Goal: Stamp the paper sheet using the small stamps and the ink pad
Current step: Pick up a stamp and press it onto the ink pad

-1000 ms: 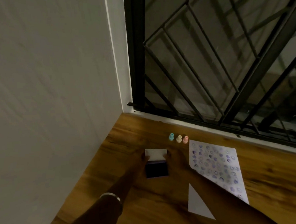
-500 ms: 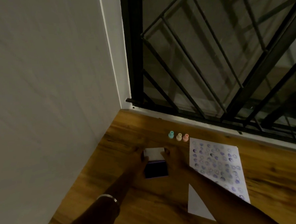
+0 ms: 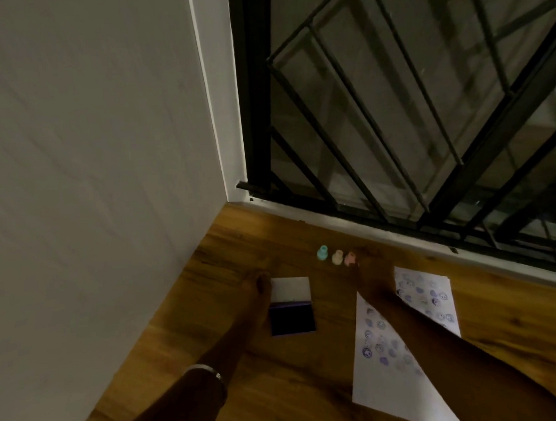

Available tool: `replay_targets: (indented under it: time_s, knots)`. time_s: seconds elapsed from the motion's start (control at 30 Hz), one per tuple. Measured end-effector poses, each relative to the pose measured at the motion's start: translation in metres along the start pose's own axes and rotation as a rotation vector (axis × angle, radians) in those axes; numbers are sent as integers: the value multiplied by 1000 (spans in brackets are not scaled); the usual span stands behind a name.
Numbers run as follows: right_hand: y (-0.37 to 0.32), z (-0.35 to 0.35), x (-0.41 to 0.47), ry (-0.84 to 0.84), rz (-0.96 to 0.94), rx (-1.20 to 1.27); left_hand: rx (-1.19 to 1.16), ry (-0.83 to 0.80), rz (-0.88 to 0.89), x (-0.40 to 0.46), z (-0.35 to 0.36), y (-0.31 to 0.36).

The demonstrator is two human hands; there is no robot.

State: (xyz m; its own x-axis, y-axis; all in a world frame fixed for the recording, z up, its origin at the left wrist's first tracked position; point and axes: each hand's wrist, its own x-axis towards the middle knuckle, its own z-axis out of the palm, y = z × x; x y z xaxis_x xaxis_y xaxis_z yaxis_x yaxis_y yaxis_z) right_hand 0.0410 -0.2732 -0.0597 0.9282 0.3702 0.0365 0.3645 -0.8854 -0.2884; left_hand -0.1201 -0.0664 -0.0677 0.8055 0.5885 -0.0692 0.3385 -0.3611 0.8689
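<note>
- Two bare forearms, no sleeves visible
- A thin silver-coloured metal bangle (image 3: 204,372) circles the left wrist
- Right arm shows nothing worn

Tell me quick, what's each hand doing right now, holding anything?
Left hand: rests beside the open ink pad, holding nothing.
Right hand: fingertips at the pink stamp; too dark to tell if it grips it.

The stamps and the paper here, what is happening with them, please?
A person is stamping a paper sheet on a wooden table; it already carries many purple prints. The right hand reaches to the pink stamp, last in a row with the cream stamp and teal stamp. The left hand rests beside the open ink pad.
</note>
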Motion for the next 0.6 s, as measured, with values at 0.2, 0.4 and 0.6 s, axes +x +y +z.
replay_targets:
  time_s: [0.2,0.4,0.6]
  knots:
    - [-8,1,-10,97,27,2,96,19,91,0,2,1]
    - [-42,-1,-46,38,24,359,254,-107,274,-14,9,13]
    - [-85,9,-94,-87,-215,625,309,-217,460,-39,9,16]
